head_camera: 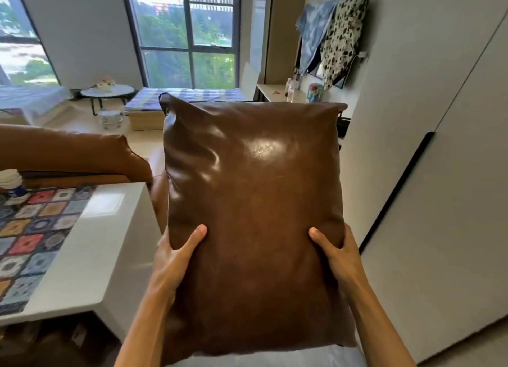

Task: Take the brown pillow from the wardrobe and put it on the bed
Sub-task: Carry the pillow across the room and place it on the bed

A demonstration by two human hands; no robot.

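Now both hands, left hand [176, 252] and right hand [336, 252], clasp the pillow [253, 201] by its near sides; its long axis points straight toward the bed [154, 95] beyond it.

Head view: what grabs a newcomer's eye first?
The glossy brown pillow fills the centre, held upright by the left hand and right hand at its lower sides. Behind it, a striped bed lies under the big window; white wardrobe doors stand at right.
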